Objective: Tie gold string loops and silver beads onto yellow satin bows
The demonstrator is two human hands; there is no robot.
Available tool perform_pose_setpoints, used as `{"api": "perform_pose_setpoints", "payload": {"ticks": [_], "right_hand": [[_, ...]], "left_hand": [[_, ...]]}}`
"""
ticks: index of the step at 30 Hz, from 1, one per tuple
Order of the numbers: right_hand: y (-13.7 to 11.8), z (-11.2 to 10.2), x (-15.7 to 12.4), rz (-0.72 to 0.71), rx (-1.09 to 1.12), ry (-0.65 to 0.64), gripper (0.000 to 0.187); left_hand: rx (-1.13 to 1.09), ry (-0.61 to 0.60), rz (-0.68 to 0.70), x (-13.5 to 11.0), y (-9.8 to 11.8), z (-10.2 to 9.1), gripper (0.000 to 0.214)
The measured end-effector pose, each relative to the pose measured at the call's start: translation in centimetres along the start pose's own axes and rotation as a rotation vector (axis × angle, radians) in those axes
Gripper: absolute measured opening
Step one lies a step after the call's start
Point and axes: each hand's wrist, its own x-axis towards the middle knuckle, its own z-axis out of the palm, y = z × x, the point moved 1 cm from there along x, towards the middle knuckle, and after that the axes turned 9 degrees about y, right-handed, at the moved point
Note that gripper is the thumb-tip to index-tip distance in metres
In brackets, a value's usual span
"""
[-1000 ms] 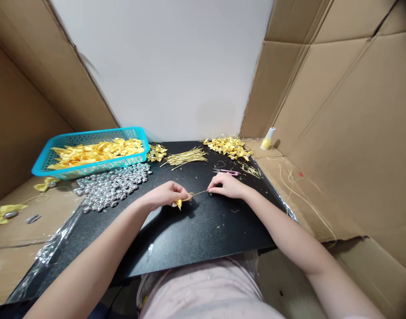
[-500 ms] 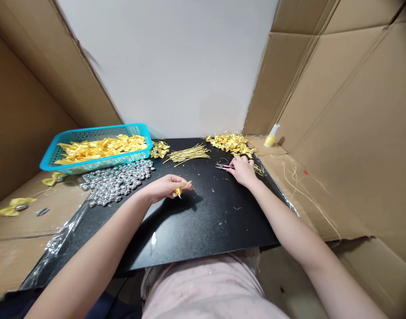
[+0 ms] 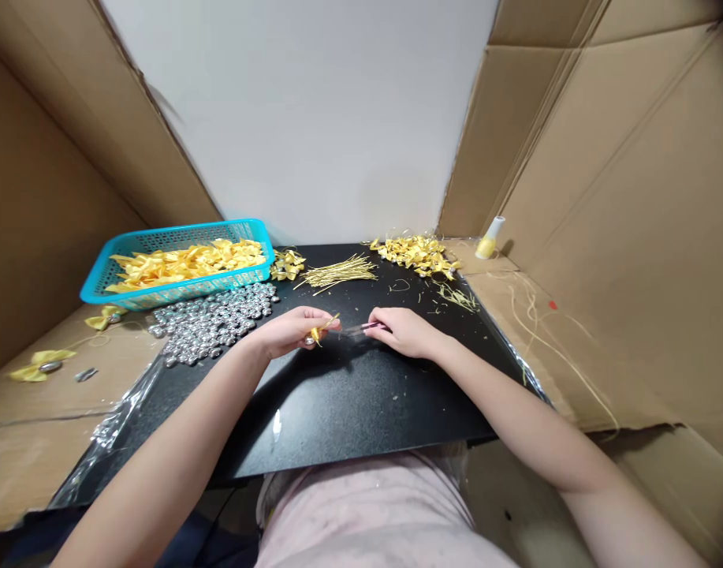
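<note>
My left hand (image 3: 290, 330) is closed in a pinch on a small yellow ribbon bow (image 3: 317, 334) with a gold wire end sticking out, just above the black board (image 3: 349, 402). My right hand (image 3: 404, 331) is closed on small pink-handled snips (image 3: 361, 327). The blades point left and almost touch the wire at the bow. The two hands are a short gap apart at the middle of the board.
A blue basket (image 3: 177, 272) of yellow ribbon pieces stands back left. In front of it lies a heap of silver beads (image 3: 213, 322). Gold wires (image 3: 337, 274), finished yellow bows (image 3: 413, 254) and a thread spool (image 3: 490, 238) lie farther back. Cardboard walls close both sides.
My right hand let go of the wire, reached back right to the snips, took them and brought them to the bow. My left hand kept the bow nearly still.
</note>
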Motion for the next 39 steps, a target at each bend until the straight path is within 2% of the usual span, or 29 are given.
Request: {"api": "perform_pose_setpoints", "payload": {"ticks": [10, 14, 17, 21, 23, 26, 31, 35, 39], "right_hand": [[-0.5, 0.9, 0.3, -0.064, -0.078, -0.014, 0.020], [-0.6, 0.5, 0.3, -0.060, -0.116, 0.000, 0.023], [0.4, -0.2, 0.4, 0.015, -0.125, 0.054, 0.020], [3.3, -1.0, 0.6, 0.215, -0.207, 0.119, 0.017], [4.7, -0.9, 0.7, 0.270, -0.256, 0.172, 0.017], [6.1, -0.4, 0.8, 0.290, -0.282, 0.249, 0.016], [6.7, 0.1, 0.9, 0.318, -0.224, 0.316, 0.017], [6.7, -0.2, 0.9, 0.364, -0.173, 0.329, 0.019], [6.9, 0.0, 1.0, 0.338, -0.149, 0.297, 0.022]], "left_hand": [[-0.033, -0.014, -0.007, 0.1, -0.1, 0.1, 0.045], [-0.046, -0.024, -0.001, 0.2, -0.2, 0.0, 0.043], [-0.061, -0.031, -0.001, 0.4, -0.4, -0.2, 0.043], [-0.071, -0.003, -0.001, 0.6, -0.5, -0.3, 0.040], [-0.072, 0.007, 0.003, 0.6, -0.5, -0.3, 0.039], [-0.050, 0.025, -0.001, 0.6, -0.6, -0.3, 0.039], [0.012, 0.076, -0.025, 0.7, -0.7, -0.2, 0.037], [0.033, 0.078, -0.042, 0.8, -0.7, 0.0, 0.040], [0.061, 0.085, -0.071, 0.9, -0.8, -0.1, 0.038]]}}
